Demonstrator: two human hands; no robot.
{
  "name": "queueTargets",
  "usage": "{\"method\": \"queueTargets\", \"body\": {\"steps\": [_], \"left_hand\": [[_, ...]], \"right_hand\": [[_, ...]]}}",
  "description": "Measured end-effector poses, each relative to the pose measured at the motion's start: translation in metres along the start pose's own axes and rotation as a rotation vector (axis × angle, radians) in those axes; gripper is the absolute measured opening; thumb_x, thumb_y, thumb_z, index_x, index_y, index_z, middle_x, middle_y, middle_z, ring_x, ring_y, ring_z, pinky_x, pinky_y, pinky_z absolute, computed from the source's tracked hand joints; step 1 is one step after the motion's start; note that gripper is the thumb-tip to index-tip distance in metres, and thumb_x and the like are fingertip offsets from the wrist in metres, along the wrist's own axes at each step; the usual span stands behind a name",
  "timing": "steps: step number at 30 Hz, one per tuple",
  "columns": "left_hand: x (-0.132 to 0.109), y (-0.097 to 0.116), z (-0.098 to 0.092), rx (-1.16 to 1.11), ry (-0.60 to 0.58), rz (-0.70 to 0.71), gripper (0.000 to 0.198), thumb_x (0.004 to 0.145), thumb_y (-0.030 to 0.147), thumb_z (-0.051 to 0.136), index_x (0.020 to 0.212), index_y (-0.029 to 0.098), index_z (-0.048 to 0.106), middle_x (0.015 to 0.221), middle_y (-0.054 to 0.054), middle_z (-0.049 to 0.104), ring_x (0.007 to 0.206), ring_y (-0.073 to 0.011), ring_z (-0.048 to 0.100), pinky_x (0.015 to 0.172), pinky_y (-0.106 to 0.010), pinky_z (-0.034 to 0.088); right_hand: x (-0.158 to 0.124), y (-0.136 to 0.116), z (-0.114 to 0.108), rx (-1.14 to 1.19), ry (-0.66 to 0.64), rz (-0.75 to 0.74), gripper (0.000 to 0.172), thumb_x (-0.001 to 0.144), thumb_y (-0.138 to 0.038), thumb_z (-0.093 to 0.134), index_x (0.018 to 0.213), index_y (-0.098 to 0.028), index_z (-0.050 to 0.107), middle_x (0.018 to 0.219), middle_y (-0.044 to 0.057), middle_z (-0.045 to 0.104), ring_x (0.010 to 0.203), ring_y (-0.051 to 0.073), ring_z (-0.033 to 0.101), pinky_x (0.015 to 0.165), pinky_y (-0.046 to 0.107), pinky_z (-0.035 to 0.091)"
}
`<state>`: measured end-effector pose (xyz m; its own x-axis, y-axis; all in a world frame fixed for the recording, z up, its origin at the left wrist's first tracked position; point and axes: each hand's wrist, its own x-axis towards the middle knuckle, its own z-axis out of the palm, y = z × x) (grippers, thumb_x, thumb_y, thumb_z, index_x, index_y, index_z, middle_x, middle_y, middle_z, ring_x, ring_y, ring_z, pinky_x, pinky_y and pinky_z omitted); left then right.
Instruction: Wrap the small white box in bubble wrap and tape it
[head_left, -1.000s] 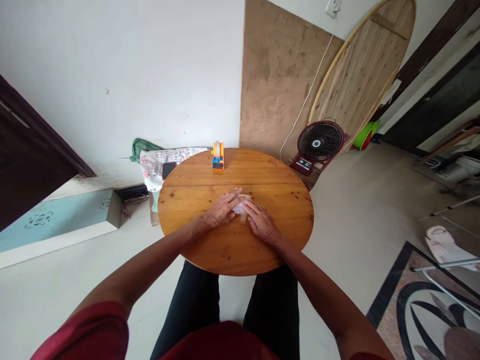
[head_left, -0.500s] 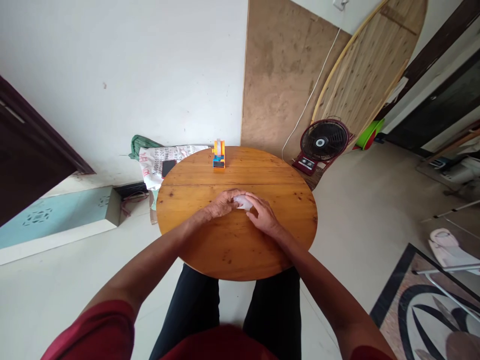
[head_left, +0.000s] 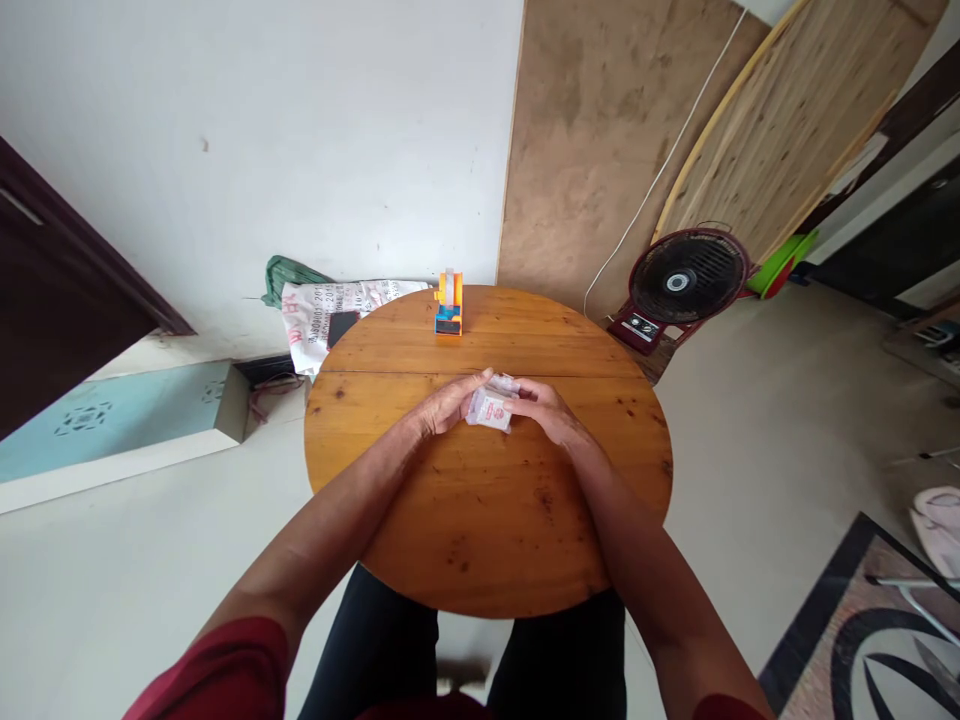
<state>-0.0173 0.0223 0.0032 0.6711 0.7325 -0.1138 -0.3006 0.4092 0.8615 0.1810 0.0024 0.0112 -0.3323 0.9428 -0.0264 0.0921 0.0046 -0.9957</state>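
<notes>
Between my two hands, over the middle of the round wooden table [head_left: 480, 500], is a small whitish packet [head_left: 493, 411] with red print and a clear, crinkled wrapping. My left hand [head_left: 452, 402] grips its left side, thumb along the upper edge. On the right side, my right hand [head_left: 545, 408] pinches it, with the thumb lying over the printed face. Some fingertips are hidden behind the packet. An orange and blue tape dispenser [head_left: 449, 304] stands near the far edge of the table, beyond my hands.
A printed white sack [head_left: 300, 325] and a dark flat item [head_left: 343, 328] lie past the table's far left edge. A dark red fan [head_left: 681, 283] stands beyond the right edge. A wall rises behind the table.
The packet is turned so its red-printed face shows, where only a pale surface showed before. My hands have moved slightly apart around it. The view has shifted.
</notes>
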Motion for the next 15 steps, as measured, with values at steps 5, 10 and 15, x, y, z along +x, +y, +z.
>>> {"method": "queueTargets", "body": {"steps": [5, 10, 15], "left_hand": [[-0.008, 0.001, 0.004, 0.022, -0.078, -0.008, 0.061, 0.066, 0.038, 0.085, 0.118, 0.013, 0.065, 0.110, -0.014, 0.071, 0.091, -0.0241, 0.069, 0.085, -0.038, 0.052], [-0.005, -0.003, 0.008, 0.074, -0.009, -0.026, 0.066, 0.059, 0.035, 0.090, 0.116, 0.014, 0.065, 0.096, -0.008, 0.071, 0.080, -0.0165, 0.066, 0.074, -0.027, 0.049], [-0.006, -0.005, 0.010, 0.074, 0.002, -0.028, 0.058, 0.057, 0.033, 0.091, 0.107, 0.014, 0.068, 0.090, -0.004, 0.069, 0.075, -0.0130, 0.062, 0.072, -0.025, 0.047]], "right_hand": [[-0.002, 0.005, -0.002, 0.024, -0.014, 0.006, 0.041, 0.069, -0.038, 0.079, 0.103, -0.018, 0.071, 0.096, 0.004, 0.074, 0.090, 0.021, 0.066, 0.085, 0.034, 0.047], [-0.007, 0.003, -0.001, -0.038, -0.011, -0.052, 0.037, 0.078, -0.045, 0.071, 0.104, -0.018, 0.071, 0.097, 0.005, 0.073, 0.090, 0.022, 0.065, 0.084, 0.034, 0.047], [-0.011, -0.002, -0.001, -0.138, 0.053, -0.133, 0.033, 0.084, -0.052, 0.064, 0.093, -0.021, 0.070, 0.097, 0.004, 0.072, 0.091, 0.022, 0.064, 0.084, 0.034, 0.046]]}}
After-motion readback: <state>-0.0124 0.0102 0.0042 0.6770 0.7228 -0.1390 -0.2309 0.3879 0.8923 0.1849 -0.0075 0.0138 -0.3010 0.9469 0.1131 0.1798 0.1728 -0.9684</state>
